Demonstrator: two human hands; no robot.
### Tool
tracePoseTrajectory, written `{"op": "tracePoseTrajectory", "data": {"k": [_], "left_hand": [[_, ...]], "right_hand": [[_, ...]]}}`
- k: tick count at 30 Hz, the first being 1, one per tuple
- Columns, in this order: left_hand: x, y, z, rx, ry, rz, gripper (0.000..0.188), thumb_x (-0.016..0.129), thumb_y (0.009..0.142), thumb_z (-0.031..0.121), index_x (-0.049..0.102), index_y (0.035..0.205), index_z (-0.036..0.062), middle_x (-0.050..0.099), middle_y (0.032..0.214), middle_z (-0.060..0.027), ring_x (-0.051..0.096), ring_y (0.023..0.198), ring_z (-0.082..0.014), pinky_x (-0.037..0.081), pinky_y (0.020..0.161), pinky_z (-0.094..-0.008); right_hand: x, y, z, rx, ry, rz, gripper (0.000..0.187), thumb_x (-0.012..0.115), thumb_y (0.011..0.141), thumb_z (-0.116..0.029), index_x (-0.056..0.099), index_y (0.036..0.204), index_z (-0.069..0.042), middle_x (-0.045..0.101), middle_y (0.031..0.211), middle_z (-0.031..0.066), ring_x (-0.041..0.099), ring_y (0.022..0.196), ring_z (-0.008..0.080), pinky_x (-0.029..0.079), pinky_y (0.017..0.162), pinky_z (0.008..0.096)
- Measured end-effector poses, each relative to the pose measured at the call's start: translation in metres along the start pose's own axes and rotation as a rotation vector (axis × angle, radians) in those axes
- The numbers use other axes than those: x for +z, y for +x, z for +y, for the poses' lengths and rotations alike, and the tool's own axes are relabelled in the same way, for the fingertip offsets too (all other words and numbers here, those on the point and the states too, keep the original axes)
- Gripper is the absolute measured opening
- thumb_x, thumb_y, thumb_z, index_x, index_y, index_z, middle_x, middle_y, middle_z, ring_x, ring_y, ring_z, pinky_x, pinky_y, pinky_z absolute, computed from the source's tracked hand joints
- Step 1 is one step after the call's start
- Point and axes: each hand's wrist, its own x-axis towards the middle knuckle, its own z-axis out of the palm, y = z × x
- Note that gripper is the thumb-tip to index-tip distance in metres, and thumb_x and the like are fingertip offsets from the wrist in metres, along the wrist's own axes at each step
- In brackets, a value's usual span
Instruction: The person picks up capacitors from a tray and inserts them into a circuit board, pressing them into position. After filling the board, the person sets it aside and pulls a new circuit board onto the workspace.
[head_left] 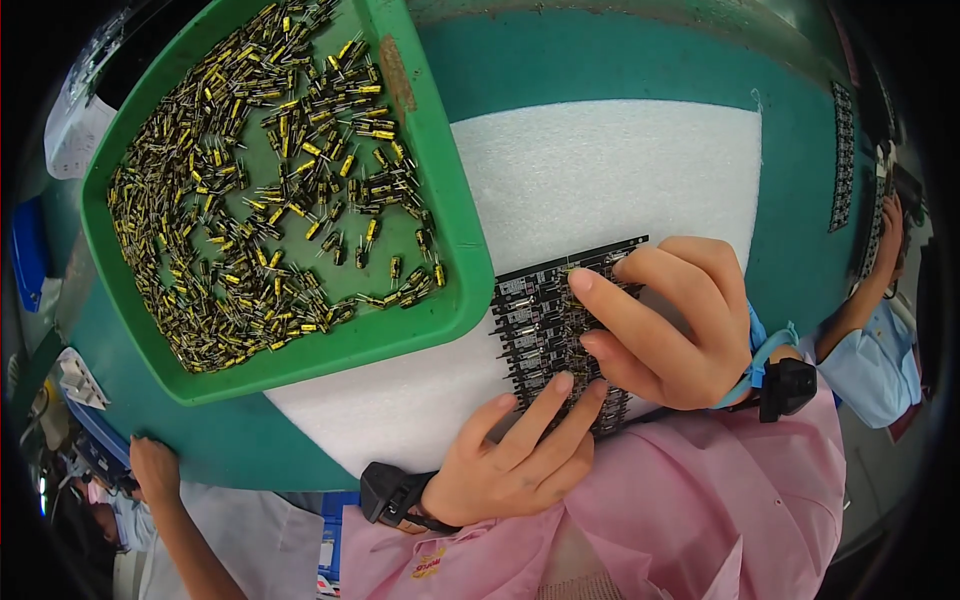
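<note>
A black circuit board panel (530, 325), made of several small repeated boards with parts on them, lies on a white foam sheet (610, 170). My left hand (515, 470) rests at the panel's near edge, fingers stretched out and apart, fingertips touching the board. Over its right side is my right hand (685, 325), the index fingertip down on the board and the thumb apart from it. Nothing shows between those fingers. Part of the panel is hidden under both hands. To the left, a green tray (455, 200) holds many loose black-and-yellow capacitors (290, 135) with wire leads.
The green tabletop (560, 60) spreads beyond the foam. Another panel (842, 155) lies at the far right, near a co-worker's arm (870, 275). At lower left, another person's hand (155, 465) rests at the table edge. A blue bin (28, 250) stands far left.
</note>
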Motion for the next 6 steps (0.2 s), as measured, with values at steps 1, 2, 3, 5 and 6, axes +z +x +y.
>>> {"op": "tracePoseTrajectory", "data": {"k": [1,2,3,5,6], "left_hand": [[0.0003,0.0001,0.0001,0.001,-0.001,0.0,0.011,0.062,0.078,0.017,0.051,0.079,0.0192,0.065,0.119,0.0045,0.052,0.12,-0.0223,0.028,0.104,-0.042],[0.0006,0.0003,0.0003,0.001,-0.004,-0.001,0.011,0.062,0.078,0.017,0.051,0.078,0.0193,0.065,0.119,0.0045,0.052,0.12,-0.0225,0.028,0.104,-0.042],[0.0008,0.0005,0.0004,0.001,-0.007,-0.002,0.011,0.062,0.078,0.017,0.052,0.078,0.0194,0.065,0.119,0.0045,0.052,0.12,-0.0226,0.028,0.104,-0.042],[0.0006,0.0006,0.0006,0.001,-0.007,-0.007,0.011,0.063,0.078,0.017,0.052,0.079,0.0195,0.064,0.12,0.0044,0.052,0.12,-0.0228,0.028,0.104,-0.0419],[0.0003,0.0007,0.0005,0.003,-0.006,-0.011,0.01,0.063,0.078,0.017,0.052,0.079,0.0195,0.064,0.12,0.0043,0.052,0.12,-0.0227,0.027,0.104,-0.0418]], "right_hand": [[-0.0002,-0.0002,0.0,-0.003,-0.009,-0.001,0.035,0.07,0.07,-0.018,0.071,0.099,0.0,0.058,0.085,0.0112,0.051,0.07,0.0238,0.043,0.058,0.0312],[-0.0004,-0.0006,0.0001,-0.003,-0.01,-0.001,0.035,0.07,0.07,-0.018,0.071,0.099,0.0,0.058,0.085,0.0112,0.051,0.07,0.0238,0.043,0.058,0.0312],[-0.0005,-0.0012,0.0002,-0.008,-0.021,-0.006,0.035,0.07,0.069,-0.018,0.071,0.099,0.0,0.058,0.086,0.0114,0.051,0.07,0.0238,0.043,0.058,0.0313],[-0.0003,-0.0022,0.0005,-0.019,-0.036,-0.013,0.037,0.07,0.068,-0.018,0.071,0.1,0.0,0.058,0.087,0.0117,0.051,0.071,0.0238,0.043,0.058,0.0315],[-0.0014,-0.0021,0.0009,-0.026,-0.038,-0.029,0.037,0.071,0.068,-0.019,0.071,0.099,0.0,0.058,0.088,0.012,0.051,0.071,0.0237,0.043,0.058,0.0318]]}}
